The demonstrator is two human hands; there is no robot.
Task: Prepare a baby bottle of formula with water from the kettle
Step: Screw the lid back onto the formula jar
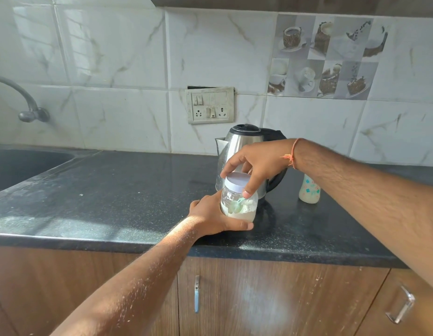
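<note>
A clear plastic jar (238, 206) stands on the black counter (113, 190), partly filled with white formula powder and a pale green scoop. My left hand (215, 217) wraps around the jar's lower body from the left. My right hand (256, 163) grips the jar's white screw lid (236, 181) from above, thumb in front. Just behind the jar stands a steel kettle (237, 141) with a black lid and handle. A baby bottle (309, 190) with a printed pattern and milky content stands to the kettle's right, its top hidden by my right forearm.
A dark sink (24, 166) with a wall tap (29, 110) lies at the far left. A switch and socket plate (210, 105) is on the tiled wall behind the kettle. Wooden cabinet doors with handles (196, 294) sit below the counter's front edge.
</note>
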